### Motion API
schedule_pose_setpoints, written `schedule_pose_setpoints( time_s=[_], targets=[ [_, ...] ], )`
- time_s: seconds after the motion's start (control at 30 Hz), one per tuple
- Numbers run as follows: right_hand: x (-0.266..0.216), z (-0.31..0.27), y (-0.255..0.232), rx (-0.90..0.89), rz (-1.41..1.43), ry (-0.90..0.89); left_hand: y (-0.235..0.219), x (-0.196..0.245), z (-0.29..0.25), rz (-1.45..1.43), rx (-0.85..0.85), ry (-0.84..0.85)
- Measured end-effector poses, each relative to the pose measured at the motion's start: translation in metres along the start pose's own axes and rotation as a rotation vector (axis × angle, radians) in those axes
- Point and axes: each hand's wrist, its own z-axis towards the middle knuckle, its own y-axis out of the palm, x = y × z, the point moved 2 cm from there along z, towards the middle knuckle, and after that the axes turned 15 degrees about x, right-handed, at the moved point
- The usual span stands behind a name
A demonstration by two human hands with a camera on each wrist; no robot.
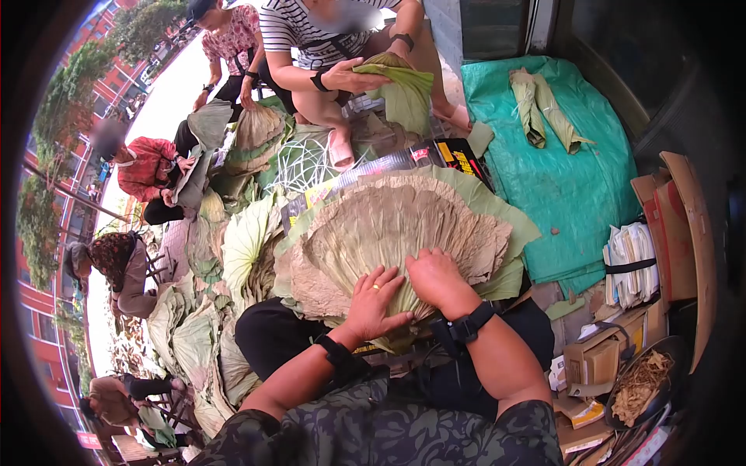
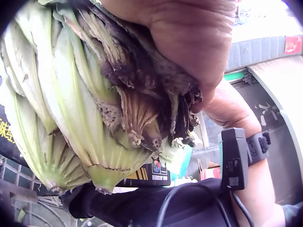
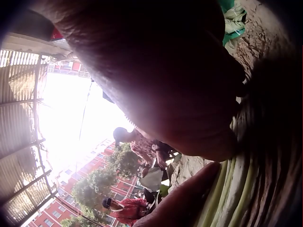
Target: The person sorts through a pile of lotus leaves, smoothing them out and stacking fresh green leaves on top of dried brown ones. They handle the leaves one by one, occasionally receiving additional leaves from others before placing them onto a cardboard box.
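A broad fan-shaped stack of dried lotus leaves [image 1: 388, 221], brown on top with green leaves around the edge, lies over the person's lap. The left hand [image 1: 377, 299], with a ring on one finger, rests flat on the pleated lower part, fingers spread and thumb out to the side. Beside it, the right hand [image 1: 439, 276] bends its fingers down onto the folds of the top leaf. In the left wrist view, the gathered pale-green leaf bases [image 2: 102, 165] hang below the hand. The right wrist view shows pale ribs [image 3: 236, 184] right at the fingers; the palm hides the fingertips.
Loose lotus leaves [image 1: 186, 326] cover the ground at left, near white strapping [image 1: 303, 167]. Two rolled leaves [image 1: 544, 113] lie on a green tarp [image 1: 552, 186]. Cardboard boxes [image 1: 594, 361] and a bowl of dry scraps [image 1: 641, 388] stand at right. Several people sit around, one holding a leaf [image 1: 408, 97].
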Motion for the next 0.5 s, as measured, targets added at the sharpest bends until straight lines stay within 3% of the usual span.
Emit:
schedule_pose_setpoints(
  time_s=[0.3,0.43,0.5],
  targets=[
    [0.005,-0.003,0.005,-0.028,0.015,-0.021,-0.002,0.0,0.001,-0.006,0.014,-0.022],
    [0.009,-0.009,0.007,0.08,0.097,-0.049,0.003,-0.002,-0.003,0.019,0.048,-0.009],
    [0.014,-0.009,0.013,0.015,0.052,-0.065,0.003,-0.002,-0.003,0.036,0.029,-0.002]
  ],
)
